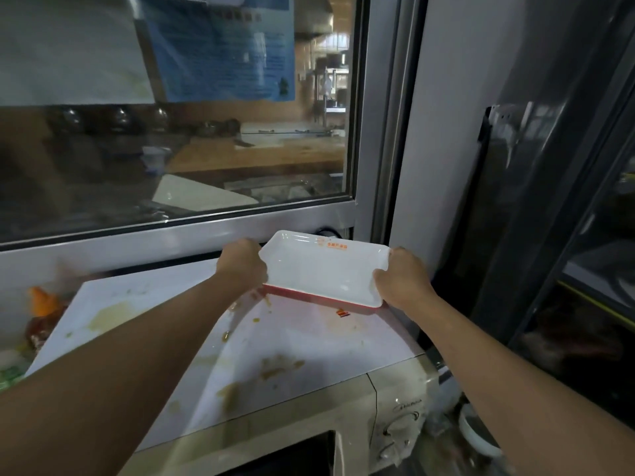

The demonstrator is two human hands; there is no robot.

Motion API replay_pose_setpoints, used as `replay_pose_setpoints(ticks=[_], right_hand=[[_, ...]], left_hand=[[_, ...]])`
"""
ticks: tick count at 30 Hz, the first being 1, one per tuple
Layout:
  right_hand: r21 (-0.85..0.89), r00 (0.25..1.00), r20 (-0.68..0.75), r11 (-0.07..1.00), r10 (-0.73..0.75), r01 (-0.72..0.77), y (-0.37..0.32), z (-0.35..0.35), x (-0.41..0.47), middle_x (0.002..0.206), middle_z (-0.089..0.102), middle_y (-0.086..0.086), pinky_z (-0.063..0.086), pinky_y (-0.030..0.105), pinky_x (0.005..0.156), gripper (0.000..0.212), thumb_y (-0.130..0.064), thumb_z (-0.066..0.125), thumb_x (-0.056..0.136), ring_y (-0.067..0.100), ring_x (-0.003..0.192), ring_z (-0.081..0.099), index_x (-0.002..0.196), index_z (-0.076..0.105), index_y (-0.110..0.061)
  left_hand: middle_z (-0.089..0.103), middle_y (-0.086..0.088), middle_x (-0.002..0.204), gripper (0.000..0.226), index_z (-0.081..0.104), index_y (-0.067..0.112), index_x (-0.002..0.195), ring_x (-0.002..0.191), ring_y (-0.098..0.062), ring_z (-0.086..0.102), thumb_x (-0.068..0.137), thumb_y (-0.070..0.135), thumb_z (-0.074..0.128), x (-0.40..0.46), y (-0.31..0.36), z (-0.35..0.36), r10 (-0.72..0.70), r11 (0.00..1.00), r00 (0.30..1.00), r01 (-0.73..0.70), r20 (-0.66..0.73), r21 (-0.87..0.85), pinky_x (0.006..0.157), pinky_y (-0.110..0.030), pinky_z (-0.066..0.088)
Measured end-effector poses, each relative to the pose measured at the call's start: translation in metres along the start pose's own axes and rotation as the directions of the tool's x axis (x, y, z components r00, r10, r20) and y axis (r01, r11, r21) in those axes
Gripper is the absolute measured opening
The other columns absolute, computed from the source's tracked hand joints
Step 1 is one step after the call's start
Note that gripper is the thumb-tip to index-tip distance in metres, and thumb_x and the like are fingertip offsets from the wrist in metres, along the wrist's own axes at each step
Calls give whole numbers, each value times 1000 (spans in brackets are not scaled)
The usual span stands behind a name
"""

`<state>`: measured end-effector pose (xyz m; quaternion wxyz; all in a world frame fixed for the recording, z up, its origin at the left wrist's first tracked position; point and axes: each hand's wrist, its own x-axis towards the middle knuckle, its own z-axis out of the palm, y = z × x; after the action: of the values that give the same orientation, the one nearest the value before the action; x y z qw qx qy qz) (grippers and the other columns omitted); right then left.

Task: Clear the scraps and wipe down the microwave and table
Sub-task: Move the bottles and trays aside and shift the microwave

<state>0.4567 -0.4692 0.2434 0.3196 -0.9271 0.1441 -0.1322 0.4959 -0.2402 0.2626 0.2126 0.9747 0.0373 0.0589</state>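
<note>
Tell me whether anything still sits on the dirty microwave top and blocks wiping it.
Yes. The white tray, held at its two ends by the left hand and right hand, is over the back of the microwave top. Food smears lie in front of it.

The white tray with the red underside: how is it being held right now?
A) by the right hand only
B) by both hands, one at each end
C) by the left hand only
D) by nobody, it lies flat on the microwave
B: the left hand and the right hand each grip one end of the tray above the stained microwave top.
</note>
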Motion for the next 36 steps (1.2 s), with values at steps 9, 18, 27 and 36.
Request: replay_pose_setpoints(ticks=[9, 18, 27, 36], right_hand=[[151, 985, 1, 974, -173, 171, -71, 0, -40, 116, 63, 15, 39, 26, 74, 29, -4, 49, 87, 32, 104, 58, 115, 57, -4], [195, 933, 156, 936, -324, 292, -163, 22, -138, 116, 60, 17, 44, 33, 76, 27, -6, 45, 89, 35, 101, 57, 115, 52, -3], [222, 875, 245, 903, -416, 367, -238, 67, -278, 119, 58, 14, 40, 29, 76, 30, -5, 44, 88, 33, 104, 55, 116, 54, -4], [172, 809, 361, 886, -464, 431, -255, 134, -412, 115, 61, 17, 39, 31, 75, 30, -4, 46, 85, 34, 104, 56, 112, 57, -5]], left_hand=[[70, -15, 96, 27, 70, 1, 96, 92, -31, 64, 69, -3, 70, -58, -53, -76, -149, 984, 980, 134, -133, -119, 77, -33, 52], [70, -15, 96, 29, 69, 1, 96, 90, -31, 64, 67, -2, 66, -164, -152, -159, -355, 929, 906, 312, -232, -201, 79, -36, 55], [67, -20, 100, 20, 66, -1, 89, 98, -35, 62, 70, -5, 60, -300, -270, -212, -536, 821, 814, 440, -224, -363, 80, -36, 52], [56, -19, 65, 19, 53, 5, 53, 70, -36, 61, 69, -6, 56, -431, -375, -205, -632, 729, 766, 534, -121, -428, 65, -34, 51]])
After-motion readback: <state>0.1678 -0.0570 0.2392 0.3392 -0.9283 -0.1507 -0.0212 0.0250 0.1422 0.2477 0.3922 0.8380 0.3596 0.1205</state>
